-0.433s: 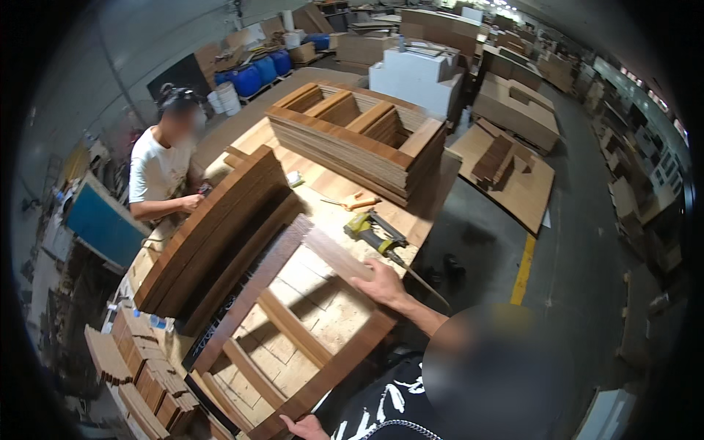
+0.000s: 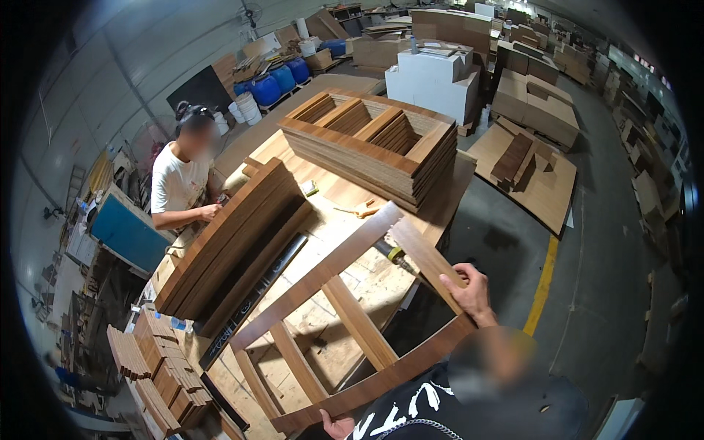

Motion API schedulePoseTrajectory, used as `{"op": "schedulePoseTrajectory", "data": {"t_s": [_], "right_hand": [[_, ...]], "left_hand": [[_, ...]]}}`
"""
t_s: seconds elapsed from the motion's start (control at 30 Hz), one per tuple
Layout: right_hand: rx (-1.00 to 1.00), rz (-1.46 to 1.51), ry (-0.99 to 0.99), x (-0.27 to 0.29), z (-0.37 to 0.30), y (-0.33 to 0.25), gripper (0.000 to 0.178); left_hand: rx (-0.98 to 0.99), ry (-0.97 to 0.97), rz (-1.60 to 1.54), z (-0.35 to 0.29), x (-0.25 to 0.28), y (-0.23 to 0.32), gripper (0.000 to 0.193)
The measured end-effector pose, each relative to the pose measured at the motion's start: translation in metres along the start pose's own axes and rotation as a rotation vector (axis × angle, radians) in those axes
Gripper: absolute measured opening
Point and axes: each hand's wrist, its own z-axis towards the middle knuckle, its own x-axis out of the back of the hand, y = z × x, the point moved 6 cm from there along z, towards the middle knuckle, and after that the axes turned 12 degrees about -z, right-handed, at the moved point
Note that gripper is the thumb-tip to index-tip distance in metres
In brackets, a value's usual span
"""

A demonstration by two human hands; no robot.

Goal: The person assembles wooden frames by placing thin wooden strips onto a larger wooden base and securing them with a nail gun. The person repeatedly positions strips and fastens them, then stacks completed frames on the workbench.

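Observation:
A brown wood-grain panel frame [image 2: 293, 298] with two curved long rails and several crosspieces is held tilted over the workbench [image 2: 345, 253]. My right hand [image 2: 471, 290] grips its right end piece, the thumb on the near face and the fingers curled over the outer edge. At the bottom of the view my left hand [image 2: 337, 424] holds the near rail close to its left end; most of its fingers are hidden under the wood. Behind the frame, a yellow-and-black nail gun [image 2: 392, 251] is mostly covered by the far corner.
A stack of matching frames [image 2: 367, 139] stands at the back of the bench, near orange-handled pliers [image 2: 364, 210]. Long curved boards [image 2: 227, 235] stand on edge at the left, with a co-worker [image 2: 187, 172] behind them. Short slats [image 2: 158, 367] are piled at lower left.
The frame has risen off the bench and shifted right toward me, both hands moving with it. Its far corner now covers much of the nail gun. The view has turned slightly.

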Motion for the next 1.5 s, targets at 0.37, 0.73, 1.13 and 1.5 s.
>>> {"op": "schedulePoseTrajectory", "data": {"t_s": [0.37,0.73,1.13,1.5], "right_hand": [[-0.157,0.384,0.286,0.182,0.037,0.187,0.032],[-0.561,1.149,0.233,0.207,0.039,0.330,0.061],[-0.547,0.821,0.287,0.209,0.176,0.340,0.042],[-0.416,0.907,0.273,0.084,0.355,0.095,0.045]], "left_hand": [[-0.967,0.661,0.339,0.273,-0.040,0.026,0.040],[-0.732,0.467,0.751,0.513,-0.092,0.064,0.051],[-0.610,0.540,0.759,0.735,-0.029,0.193,0.038],[-0.889,0.557,1.071,0.898,-0.168,0.438,0.049]]}}
